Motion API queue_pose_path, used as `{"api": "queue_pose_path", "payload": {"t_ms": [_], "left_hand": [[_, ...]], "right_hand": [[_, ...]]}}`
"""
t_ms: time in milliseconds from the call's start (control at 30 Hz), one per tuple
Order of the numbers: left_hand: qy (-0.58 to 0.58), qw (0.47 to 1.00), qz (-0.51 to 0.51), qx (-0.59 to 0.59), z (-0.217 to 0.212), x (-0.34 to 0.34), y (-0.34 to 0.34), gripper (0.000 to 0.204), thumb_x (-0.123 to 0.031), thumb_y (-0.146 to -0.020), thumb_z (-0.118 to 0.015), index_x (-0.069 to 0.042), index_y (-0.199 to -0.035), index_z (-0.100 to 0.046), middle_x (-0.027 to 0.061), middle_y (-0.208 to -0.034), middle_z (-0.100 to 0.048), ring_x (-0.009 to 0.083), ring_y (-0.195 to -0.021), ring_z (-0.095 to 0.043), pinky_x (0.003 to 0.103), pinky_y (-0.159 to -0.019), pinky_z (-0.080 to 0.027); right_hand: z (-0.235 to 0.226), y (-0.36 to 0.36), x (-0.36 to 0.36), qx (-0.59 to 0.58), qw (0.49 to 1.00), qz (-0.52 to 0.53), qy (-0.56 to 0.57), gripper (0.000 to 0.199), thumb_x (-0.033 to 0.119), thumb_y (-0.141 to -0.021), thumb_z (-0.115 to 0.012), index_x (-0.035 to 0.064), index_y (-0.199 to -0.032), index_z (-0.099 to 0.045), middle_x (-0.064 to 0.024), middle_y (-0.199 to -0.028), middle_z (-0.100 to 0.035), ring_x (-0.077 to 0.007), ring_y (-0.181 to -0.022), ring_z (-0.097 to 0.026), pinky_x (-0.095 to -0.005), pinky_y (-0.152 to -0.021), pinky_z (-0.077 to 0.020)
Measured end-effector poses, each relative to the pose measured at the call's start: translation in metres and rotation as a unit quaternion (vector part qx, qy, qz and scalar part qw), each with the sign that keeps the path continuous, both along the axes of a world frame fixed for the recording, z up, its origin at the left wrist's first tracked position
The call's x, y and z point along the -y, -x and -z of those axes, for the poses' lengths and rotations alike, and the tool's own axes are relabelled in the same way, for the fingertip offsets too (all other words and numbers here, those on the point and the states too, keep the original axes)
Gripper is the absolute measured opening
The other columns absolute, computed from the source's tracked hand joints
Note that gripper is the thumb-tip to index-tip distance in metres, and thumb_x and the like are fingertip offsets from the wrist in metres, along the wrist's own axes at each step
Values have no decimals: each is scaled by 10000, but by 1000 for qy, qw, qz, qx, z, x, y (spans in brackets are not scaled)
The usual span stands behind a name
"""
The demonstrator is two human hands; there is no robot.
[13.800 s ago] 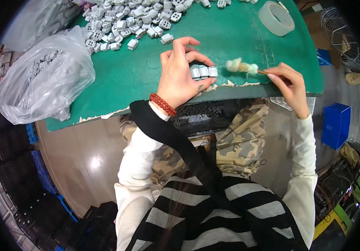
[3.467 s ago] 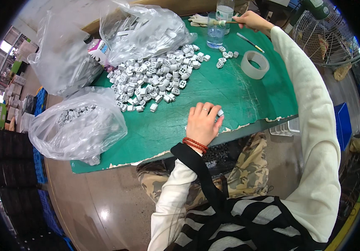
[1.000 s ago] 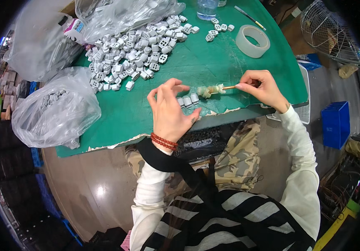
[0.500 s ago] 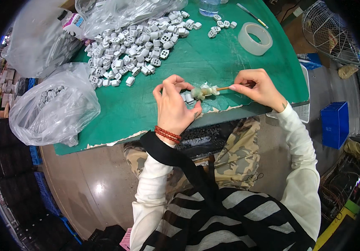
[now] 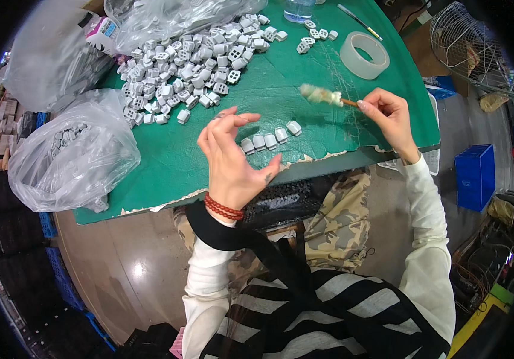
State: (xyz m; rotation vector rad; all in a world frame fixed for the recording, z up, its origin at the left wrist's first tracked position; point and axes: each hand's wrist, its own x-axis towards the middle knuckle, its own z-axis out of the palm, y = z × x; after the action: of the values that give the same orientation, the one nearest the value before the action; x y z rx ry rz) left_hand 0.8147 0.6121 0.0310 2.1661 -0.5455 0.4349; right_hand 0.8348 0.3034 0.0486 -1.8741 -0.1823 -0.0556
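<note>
My right hand (image 5: 389,121) pinches the thin brown stick of a swab (image 5: 322,94), whose fluffy whitish-green head points left above the table, clear of the pieces. A short row of small grey plastic pieces (image 5: 270,141) lies near the table's front edge. Around the left end of that row my left hand (image 5: 231,152) is held with thumb and fingers spread apart, gripping nothing. Beyond it a big heap of similar grey pieces (image 5: 191,69) covers the back left of the green tabletop (image 5: 281,66).
Clear plastic bags (image 5: 71,149) of pieces stand at the left. Toward the back right lie a roll of clear tape (image 5: 364,55), several loose pieces (image 5: 311,37) and a pen (image 5: 360,23), near a water bottle (image 5: 299,11). The table's front edge (image 5: 310,159) is torn. A blue bin (image 5: 476,178) stands right.
The swab has lifted off the row and moved right with my right hand. My left hand has shifted slightly left and opened wider, uncovering the row of pieces.
</note>
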Motion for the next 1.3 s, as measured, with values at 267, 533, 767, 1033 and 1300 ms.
{"api": "queue_pose_path", "payload": {"t_ms": [267,533,767,1033,1300], "left_hand": [[-7,996,-2,-93,23,-3,-2,722,-31,-642,-801,-59,-1191,-333,107,-1103,-618,255,-1190,-419,403,-1023,-290],[2,996,17,-90,23,-3,-5,703,-12,-640,-799,-65,-1157,-325,73,-1014,-640,236,-1146,-499,391,-1022,-293],[53,993,26,-105,29,-4,-5,739,-14,-637,-812,-66,-1170,-303,121,-1081,-613,248,-1132,-536,403,-1024,-330],[1,997,-11,-79,8,-42,2,883,-63,-615,-875,-54,-1249,-261,164,-1151,-581,268,-1127,-554,422,-1012,-379],[4,997,-9,-80,19,-38,-4,731,-23,-676,-828,-62,-1147,-270,80,-943,-687,235,-1023,-596,353,-953,-415]], "right_hand": [[-1,4,-47,65,979,-129,142,174,108,-852,-725,-3,-768,-621,-12,-571,-467,-64,-507,-364,-259,-460,-269],[-6,-5,-40,32,969,-145,199,158,86,-831,-736,-11,-758,-636,-32,-622,-549,-70,-529,-463,-245,-472,-323],[-6,-13,-66,124,958,-173,191,164,139,-814,-747,28,-772,-635,-63,-597,-533,-153,-484,-451,-295,-462,-344],[-5,-8,-43,63,981,-141,116,201,115,-842,-738,2,-732,-613,11,-579,-484,-44,-514,-365,-254,-462,-249],[1,-15,-57,43,974,-166,150,202,129,-841,-737,0,-741,-617,-14,-571,-482,-71,-502,-388,-257,-460,-283]]}}
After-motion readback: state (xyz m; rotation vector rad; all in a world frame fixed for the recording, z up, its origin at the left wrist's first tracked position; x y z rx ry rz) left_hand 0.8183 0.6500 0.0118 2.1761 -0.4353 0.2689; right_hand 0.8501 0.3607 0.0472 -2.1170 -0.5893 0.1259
